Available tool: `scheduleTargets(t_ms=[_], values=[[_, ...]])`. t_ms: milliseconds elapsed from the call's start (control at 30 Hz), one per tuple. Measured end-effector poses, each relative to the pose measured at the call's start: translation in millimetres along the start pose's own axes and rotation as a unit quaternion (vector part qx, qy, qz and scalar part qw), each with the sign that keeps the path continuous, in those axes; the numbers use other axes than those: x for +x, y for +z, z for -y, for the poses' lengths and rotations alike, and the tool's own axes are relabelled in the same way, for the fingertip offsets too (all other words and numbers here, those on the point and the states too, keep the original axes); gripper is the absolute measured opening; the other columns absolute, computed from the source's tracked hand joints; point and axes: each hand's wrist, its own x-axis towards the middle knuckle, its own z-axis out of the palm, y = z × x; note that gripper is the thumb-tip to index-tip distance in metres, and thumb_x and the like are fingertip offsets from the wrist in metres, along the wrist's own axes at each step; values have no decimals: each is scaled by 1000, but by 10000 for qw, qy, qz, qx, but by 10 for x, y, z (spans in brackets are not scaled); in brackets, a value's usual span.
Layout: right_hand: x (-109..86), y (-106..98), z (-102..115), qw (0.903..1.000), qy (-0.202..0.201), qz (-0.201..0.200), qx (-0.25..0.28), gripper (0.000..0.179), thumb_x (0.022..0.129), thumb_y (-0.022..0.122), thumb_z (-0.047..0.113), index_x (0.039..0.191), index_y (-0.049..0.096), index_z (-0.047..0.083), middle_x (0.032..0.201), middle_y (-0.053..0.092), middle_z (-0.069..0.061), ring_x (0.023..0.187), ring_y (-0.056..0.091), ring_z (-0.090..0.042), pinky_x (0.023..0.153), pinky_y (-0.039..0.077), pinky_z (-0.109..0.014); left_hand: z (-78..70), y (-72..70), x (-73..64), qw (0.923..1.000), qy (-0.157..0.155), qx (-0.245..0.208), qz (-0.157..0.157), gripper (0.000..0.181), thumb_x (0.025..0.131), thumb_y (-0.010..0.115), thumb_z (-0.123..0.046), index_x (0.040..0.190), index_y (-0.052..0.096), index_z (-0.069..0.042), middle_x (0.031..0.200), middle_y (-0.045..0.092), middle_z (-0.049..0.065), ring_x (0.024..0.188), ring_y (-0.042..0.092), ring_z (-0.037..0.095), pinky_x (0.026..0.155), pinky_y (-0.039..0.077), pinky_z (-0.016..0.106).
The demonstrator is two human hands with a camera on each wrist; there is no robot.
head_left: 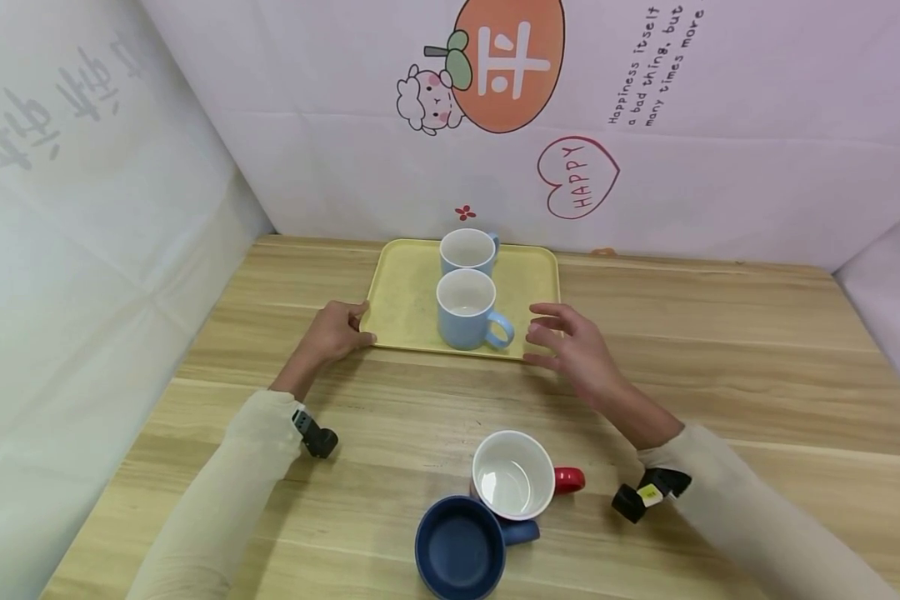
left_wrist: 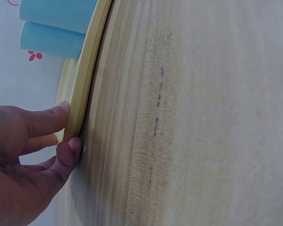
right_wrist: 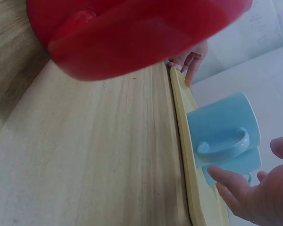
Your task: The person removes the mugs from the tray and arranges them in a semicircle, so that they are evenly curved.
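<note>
A shallow yellow tray (head_left: pixel 401 308) lies at the back of the wooden table, against the wall. Two light blue mugs stand on it one behind the other: the front mug (head_left: pixel 461 325) with its handle toward the right, the rear mug (head_left: pixel 468 250) partly hidden behind it. At the tray's front left corner, my left hand (head_left: pixel 335 331) pinches the rim between thumb and fingers; the left wrist view shows the fingertips (left_wrist: pixel 62 113) on the rim. My right hand (head_left: pixel 576 346) hovers by the front right corner, fingers spread and holding nothing, close to the front mug's handle.
Nearer me stand a white-lined mug with a red handle (head_left: pixel 513 475) and a dark blue mug (head_left: pixel 461 548), close together between my forearms. A white printed cloth wall (head_left: pixel 330 150) rises right behind the tray, and another cloth wall (head_left: pixel 82 250) flanks the table's left side.
</note>
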Motion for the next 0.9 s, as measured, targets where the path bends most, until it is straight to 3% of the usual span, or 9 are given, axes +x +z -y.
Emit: scheduleTargets(t_ms=[433,900], values=[[97,80,-52,10000,-6,-60,-11,46,103,56,9,142,43,-9,140,39,-29,124,47,-44,87,53,-42,29,16,13,9999,-123,-48,5,64,87,78,-5,140,46,10,70,54,7,59,38,14,55,34,29],[140,176,-67,9996,-112,-122,213,47,103,58,18,139,46,-11,129,46,-20,119,54,-36,89,51,-44,29,11,26,9999,-160,-25,10,65,86,78,-5,141,45,10,78,62,11,62,44,14,57,37,28]])
